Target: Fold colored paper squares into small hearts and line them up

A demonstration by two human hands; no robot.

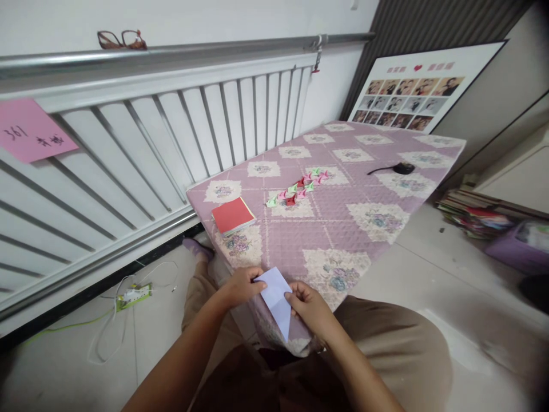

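A sheet of lavender paper [277, 294], folded into a pointed kite-like shape, is held between my two hands above the near corner of the table. My left hand [242, 286] pinches its left edge between thumb and fingers. On the right edge, the thumb of my right hand [309, 306] lies on top with the fingers curled beneath. A stack of square paper [234, 215] with a red sheet on top lies beyond my left hand. Farther off, several small folded paper pieces [290, 200] in green, pink and red sit in a cluster.
The table [295, 246] has a purple flowered cloth. A black object with a cord [403, 168] lies at its far right. Left are a white radiator [171, 126] and a power strip [134, 296] with cables on the floor. Glasses [122, 40] rest on the pipe.
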